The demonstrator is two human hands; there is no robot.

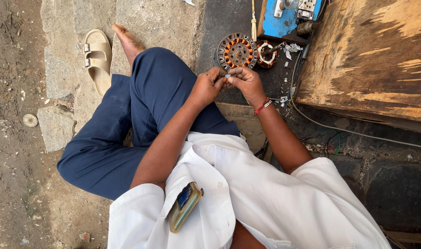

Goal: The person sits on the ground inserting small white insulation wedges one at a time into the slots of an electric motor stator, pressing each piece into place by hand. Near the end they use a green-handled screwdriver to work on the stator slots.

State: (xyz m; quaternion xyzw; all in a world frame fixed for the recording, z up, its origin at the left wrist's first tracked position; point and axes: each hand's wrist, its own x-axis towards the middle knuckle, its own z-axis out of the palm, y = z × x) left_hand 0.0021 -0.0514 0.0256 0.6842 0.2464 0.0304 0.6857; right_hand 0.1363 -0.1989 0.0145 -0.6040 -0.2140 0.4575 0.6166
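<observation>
Two hands meet mid-frame, above the big wooden board point(372, 55) at upper right and just below the round stator point(238, 51) with orange windings at top center: left hand point(207, 85) and right hand point(247, 82) pinching one tiny pale piece point(227, 76) between fingertips.

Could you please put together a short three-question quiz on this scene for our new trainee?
1. True or false: both hands meet at a small pale piece.
2. Which hand wears the red thread band?
3. What lies just beyond the hands: A) the round motor stator with orange windings, B) a saw, C) a cup?

Key: 1 true, the left hand and right hand pinch it together; 2 the right; 3 A.
</observation>
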